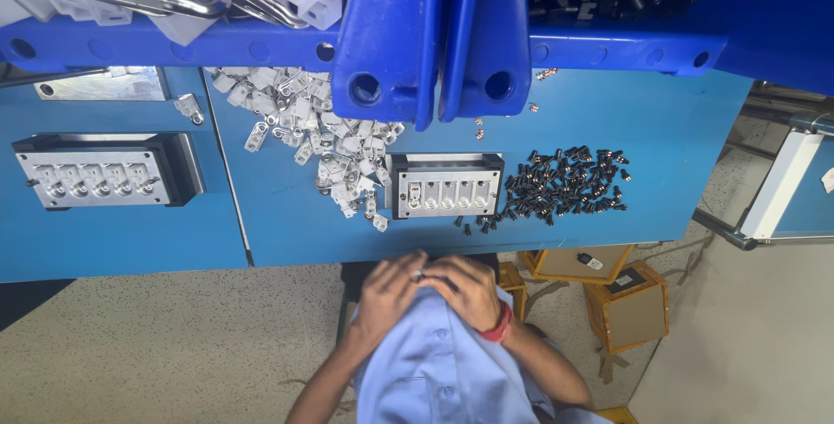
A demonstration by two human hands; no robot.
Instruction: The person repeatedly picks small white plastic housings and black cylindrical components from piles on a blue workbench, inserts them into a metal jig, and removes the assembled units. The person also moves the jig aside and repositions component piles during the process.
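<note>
My left hand (387, 295) and my right hand (472, 289) are brought together close to my chest, below the front edge of the blue table (287, 224). Their fingertips meet. My left hand pinches a small metal part (418, 274), and my right hand, with a red band on its wrist, holds a small black part (448, 284) against it. On the table just beyond my hands sits a metal fixture block (444, 184) with a row of several slots. A heap of white and silver parts (317, 129) lies to its left and a heap of small black parts (565, 185) to its right.
A second metal fixture block (100, 170) sits on the adjoining table at the left. Blue bins (430, 33) of white and black parts hang over the table's far side. Cardboard boxes (627, 304) stand on the floor at the right, beside a white-framed table edge (782, 185).
</note>
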